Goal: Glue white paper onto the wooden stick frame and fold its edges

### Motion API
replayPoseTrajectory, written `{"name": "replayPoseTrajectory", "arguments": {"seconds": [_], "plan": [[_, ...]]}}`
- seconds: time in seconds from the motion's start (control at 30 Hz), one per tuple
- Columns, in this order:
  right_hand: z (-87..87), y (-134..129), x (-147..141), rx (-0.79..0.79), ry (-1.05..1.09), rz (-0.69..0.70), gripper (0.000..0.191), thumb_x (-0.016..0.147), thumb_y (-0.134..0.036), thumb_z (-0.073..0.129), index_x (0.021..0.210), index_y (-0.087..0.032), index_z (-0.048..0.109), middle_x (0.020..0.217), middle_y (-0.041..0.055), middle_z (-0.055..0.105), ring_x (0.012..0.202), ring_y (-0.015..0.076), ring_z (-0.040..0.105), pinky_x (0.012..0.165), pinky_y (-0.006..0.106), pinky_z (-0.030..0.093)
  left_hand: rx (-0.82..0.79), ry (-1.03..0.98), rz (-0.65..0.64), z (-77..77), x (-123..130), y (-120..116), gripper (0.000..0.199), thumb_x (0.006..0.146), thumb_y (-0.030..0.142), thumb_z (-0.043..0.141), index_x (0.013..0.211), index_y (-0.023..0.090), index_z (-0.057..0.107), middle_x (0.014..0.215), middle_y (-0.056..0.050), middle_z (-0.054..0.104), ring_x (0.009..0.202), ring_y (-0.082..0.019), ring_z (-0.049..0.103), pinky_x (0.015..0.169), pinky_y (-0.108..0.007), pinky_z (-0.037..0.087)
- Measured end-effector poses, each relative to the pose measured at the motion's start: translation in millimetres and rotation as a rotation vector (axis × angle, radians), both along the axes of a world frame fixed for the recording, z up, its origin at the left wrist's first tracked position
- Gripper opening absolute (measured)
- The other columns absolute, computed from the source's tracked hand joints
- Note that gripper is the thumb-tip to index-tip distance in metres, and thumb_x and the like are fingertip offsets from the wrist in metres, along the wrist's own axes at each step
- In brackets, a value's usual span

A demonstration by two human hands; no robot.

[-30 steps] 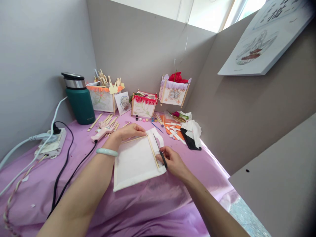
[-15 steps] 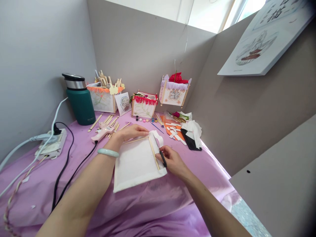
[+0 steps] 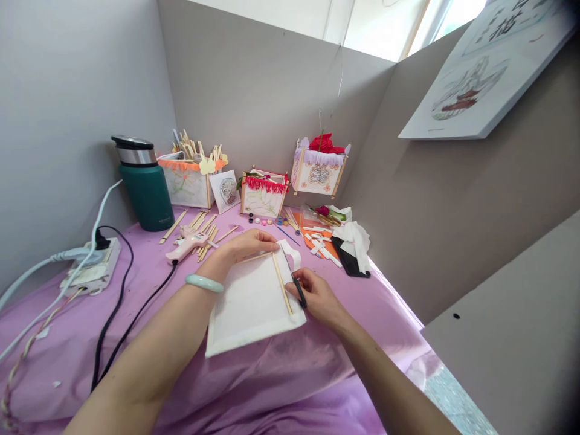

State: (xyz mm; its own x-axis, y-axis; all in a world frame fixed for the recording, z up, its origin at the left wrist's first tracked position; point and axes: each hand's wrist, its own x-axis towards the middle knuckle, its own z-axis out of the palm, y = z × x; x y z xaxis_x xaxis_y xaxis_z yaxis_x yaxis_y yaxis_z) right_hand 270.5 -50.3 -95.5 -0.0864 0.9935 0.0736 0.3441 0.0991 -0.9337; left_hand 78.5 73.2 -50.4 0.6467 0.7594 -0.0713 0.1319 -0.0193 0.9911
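A white fabric panel (image 3: 254, 308) edged with thin wooden sticks lies tilted before me at the table's front. My left hand (image 3: 254, 243) pinches its far edge near the upper right corner. Black-handled scissors (image 3: 299, 292) are in my right hand (image 3: 317, 296), at the panel's right side. Their blades point away from me along the right edge, beside a wooden stick (image 3: 282, 283). A narrow white strip (image 3: 291, 254) curls up at the far right corner, by the blade tips. A pale green bangle circles my left wrist.
A pink glue gun (image 3: 188, 244) and several wooden sticks (image 3: 172, 227) lie left of the panel. A green bottle (image 3: 147, 193) stands behind, near a power strip (image 3: 97, 266) with cables. Decorated boxes (image 3: 265, 199) line the back; an orange sheet (image 3: 308, 226) with white scraps lies right.
My left hand has shifted slightly right along the panel's far edge, towards the corner. The panel has turned a little, and the cut strip leans further right.
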Motion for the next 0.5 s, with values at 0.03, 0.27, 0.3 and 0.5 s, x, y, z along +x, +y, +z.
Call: {"name": "replayPoseTrajectory", "arguments": {"seconds": [0.03,0.27,0.3,0.5], "plan": [[0.0,-0.1,-0.1,0.000,0.001,0.000,0.032,0.076,-0.047,0.064,0.091,-0.020,0.056,0.065,-0.0058,0.047,0.058,0.0110,0.042,0.053,0.023,0.032,-0.005,-0.004,-0.002,-0.1,-0.1,0.0,0.035,0.062,0.040,0.078,0.083,0.013,0.070,0.071,-0.002,0.066,0.065,-0.013,0.058,0.064,-0.027,0.044],[3.1,-1.4,-1.0,-0.001,-0.027,0.003,0.032,0.077,-0.048,0.064,0.091,-0.021,0.056,0.063,-0.0063,0.044,0.056,0.0107,0.041,0.051,0.023,0.031,-0.010,-0.004,-0.020,-3.8,-2.1,4.0,0.034,0.062,0.040,0.078,0.083,0.014,0.071,0.072,-0.002,0.067,0.066,-0.014,0.059,0.065,-0.027,0.044],[3.1,-1.3,-0.6,0.003,-0.034,0.000,0.031,0.077,-0.048,0.064,0.091,-0.021,0.056,0.063,-0.0064,0.044,0.056,0.0108,0.040,0.051,0.023,0.031,-0.010,-0.003,-0.022,-3.9,-2.2,4.2,0.033,0.063,0.039,0.078,0.083,0.014,0.072,0.073,-0.002,0.067,0.066,-0.014,0.059,0.065,-0.026,0.044],[0.3,-0.1,2.3,0.018,-0.053,0.004,0.029,0.077,-0.045,0.064,0.091,-0.021,0.056,0.062,-0.0067,0.043,0.055,0.0107,0.041,0.051,0.023,0.031,0.006,0.004,-0.013,-3.5,-2.1,4.2,0.028,0.065,0.037,0.077,0.082,0.016,0.073,0.073,-0.001,0.068,0.067,-0.013,0.059,0.067,-0.026,0.045]]}}
